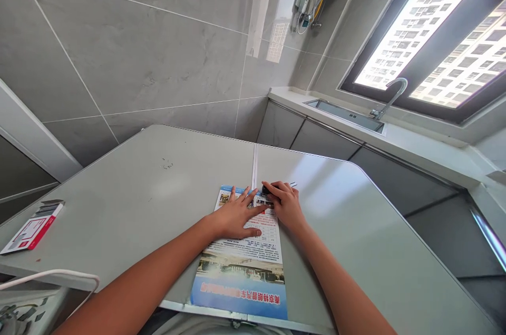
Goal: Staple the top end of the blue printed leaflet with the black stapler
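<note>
A printed flyer [253, 271] with blue borders, photos and Chinese text lies upside down to me on the grey folding table [185, 166]. My left hand [237, 217] rests flat on it, fingers spread, pressing on its middle and upper part. At the flyer's top right corner, my right hand [285, 202] is closed around a small black object [265, 189]. Two thin, light pins or lines [293, 184] show just past the right knuckles. Fingers hide most of the black object, so its kind cannot be made out.
On the left of the table lies a red and white box [33, 227]. A white cable [51, 273] loops by the near left edge. A seam [254, 166] crosses the tabletop. Beyond stand a counter with a sink [348, 115], a tap [391, 97] and a tiled wall [158, 34].
</note>
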`<state>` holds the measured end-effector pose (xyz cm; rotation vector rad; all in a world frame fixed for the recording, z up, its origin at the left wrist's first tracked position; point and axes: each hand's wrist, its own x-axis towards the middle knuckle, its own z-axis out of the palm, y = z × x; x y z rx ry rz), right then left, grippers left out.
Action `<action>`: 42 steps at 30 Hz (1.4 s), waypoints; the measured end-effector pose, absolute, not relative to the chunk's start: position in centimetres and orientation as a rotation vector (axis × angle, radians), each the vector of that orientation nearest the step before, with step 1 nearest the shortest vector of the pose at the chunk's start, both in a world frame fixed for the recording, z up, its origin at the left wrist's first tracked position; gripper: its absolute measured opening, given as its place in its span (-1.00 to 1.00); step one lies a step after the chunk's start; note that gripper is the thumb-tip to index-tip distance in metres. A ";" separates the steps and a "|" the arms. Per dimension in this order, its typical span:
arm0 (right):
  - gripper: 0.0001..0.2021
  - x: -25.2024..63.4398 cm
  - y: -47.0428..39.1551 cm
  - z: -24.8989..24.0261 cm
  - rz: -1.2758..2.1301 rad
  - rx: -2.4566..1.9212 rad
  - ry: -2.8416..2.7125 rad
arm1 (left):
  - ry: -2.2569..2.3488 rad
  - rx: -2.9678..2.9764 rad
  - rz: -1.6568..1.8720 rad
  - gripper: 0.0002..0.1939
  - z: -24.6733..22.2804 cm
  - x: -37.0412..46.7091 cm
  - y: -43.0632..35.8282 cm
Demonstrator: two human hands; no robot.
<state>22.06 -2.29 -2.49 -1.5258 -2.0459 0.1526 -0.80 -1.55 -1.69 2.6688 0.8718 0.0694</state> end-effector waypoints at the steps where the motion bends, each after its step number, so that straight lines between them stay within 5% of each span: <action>1: -0.51 22.1 -2.3 -2.5 0.160 -1.524 -2.038 | 0.870 2.670 0.075 -0.15 -1.7 -0.8 -1.5; 42: -0.39 21.1 -2.4 -2.9 -0.011 -1.550 -2.135 | 0.862 2.687 0.112 -0.14 -2.3 -1.0 -1.3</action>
